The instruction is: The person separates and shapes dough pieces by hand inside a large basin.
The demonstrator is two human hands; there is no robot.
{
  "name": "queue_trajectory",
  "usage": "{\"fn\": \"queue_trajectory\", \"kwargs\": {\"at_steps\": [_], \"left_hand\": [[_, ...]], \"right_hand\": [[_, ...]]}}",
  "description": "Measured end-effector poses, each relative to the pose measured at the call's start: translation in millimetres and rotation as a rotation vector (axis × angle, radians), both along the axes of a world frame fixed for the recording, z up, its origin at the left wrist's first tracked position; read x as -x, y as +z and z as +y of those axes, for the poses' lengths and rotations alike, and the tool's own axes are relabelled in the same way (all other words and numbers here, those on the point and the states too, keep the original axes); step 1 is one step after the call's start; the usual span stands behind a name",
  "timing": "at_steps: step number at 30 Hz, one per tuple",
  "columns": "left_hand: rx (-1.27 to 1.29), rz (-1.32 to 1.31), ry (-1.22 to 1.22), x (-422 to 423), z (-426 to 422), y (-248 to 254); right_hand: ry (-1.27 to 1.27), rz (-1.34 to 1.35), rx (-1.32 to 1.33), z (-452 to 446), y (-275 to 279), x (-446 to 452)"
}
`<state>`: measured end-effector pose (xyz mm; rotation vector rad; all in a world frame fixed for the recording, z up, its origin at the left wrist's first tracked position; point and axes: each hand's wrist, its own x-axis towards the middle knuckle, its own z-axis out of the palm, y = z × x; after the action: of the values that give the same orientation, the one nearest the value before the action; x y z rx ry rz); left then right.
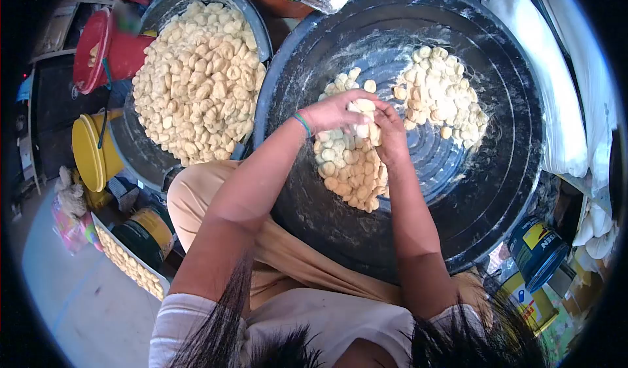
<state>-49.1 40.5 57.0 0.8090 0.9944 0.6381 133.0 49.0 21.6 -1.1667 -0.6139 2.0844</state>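
Both hands meet over the wide black basin point(497, 214), above a pile of pale, floury dough pieces point(353, 172). My left hand point(333, 114) comes from the left, a green band on its wrist, fingers curled round some of the pale pieces point(364, 109). From the right, my right hand point(390, 132) closes on the same small cluster, its fingertips near those of the left. A second group of floured pieces point(441, 93) lies to the right inside the basin, apart from the first pile. White flour smears the basin's floor and inner wall.
Left of the basin stands a tub point(261, 31) heaped with similar pieces point(199, 80). Red point(127, 54) and yellow point(95, 152) buckets stand at the far left, above a tray of pieces point(127, 260). White sacks point(540, 80) line the right side; a dark bucket point(540, 253) sits lower right.
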Motion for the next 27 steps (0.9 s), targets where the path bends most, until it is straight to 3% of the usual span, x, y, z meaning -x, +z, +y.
{"fn": "queue_trajectory", "kwargs": {"at_steps": [3,7,8,12,15,20,23,24,25,27], "left_hand": [[0.134,0.07,0.112,13,10,-3],[0.101,0.042,0.267,7,9,-14],[0.013,0.111,0.225,8,8,-13],[0.091,-0.052,0.379,8,9,-6],[0.183,-0.242,0.469,15,12,8],[0.185,-0.138,0.246,1,5,6],[0.19,-0.138,0.236,10,6,2],[0.17,-0.114,0.221,12,8,0],[0.15,-0.092,0.206,15,11,-2],[0.12,0.005,0.193,15,12,-6]], "right_hand": [[-0.189,0.086,-0.008,7,5,1],[-0.036,0.023,0.024,5,18,11],[0.059,-0.137,-0.163,-2,20,16],[0.007,-0.198,-0.179,3,0,4],[0.216,-0.407,-0.195,11,-7,-10],[0.05,-0.101,-0.399,12,41,20],[0.033,-0.178,-0.318,37,11,-5],[-0.171,-0.182,-0.241,47,8,-12],[-0.215,-0.262,-0.248,53,17,-15],[0.055,-0.468,-0.339,59,-1,-38]]}}
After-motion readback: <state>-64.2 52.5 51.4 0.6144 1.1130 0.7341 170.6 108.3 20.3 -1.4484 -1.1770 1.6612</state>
